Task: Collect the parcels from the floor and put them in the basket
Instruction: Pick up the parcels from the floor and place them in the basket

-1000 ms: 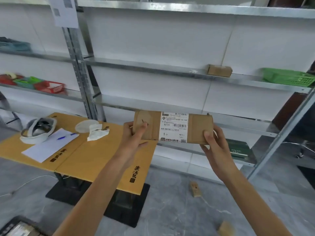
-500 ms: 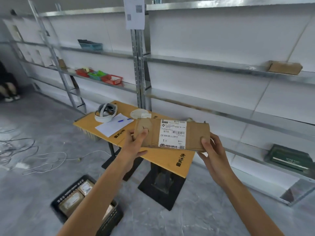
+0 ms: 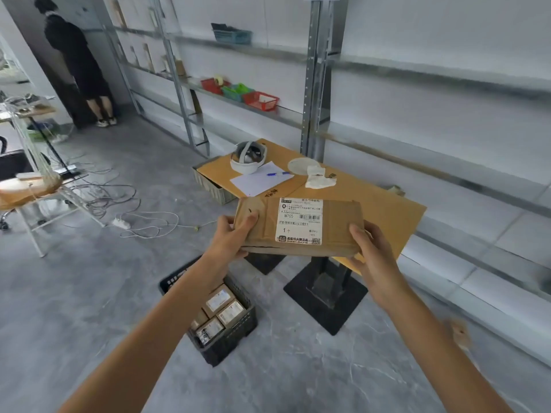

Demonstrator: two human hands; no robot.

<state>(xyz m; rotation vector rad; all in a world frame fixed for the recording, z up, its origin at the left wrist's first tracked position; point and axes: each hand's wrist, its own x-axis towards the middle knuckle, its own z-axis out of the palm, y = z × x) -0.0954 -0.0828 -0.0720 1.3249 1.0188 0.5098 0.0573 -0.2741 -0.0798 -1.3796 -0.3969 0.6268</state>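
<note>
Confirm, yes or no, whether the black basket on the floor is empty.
No: the black basket holds several labelled parcels, packed side by side.

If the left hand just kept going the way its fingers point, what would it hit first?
The left hand grips the parcel; beyond it, likely the wooden table, though depth is unclear.

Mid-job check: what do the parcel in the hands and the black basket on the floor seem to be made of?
The flat brown parcel looks like matte corrugated cardboard: creased, dented faces, folded flaps, with a white printed paper label stuck on top. The black grid-walled floor basket looks like dull moulded plastic, judging by its thick lattice sides; coated metal cannot be ruled out.
</note>
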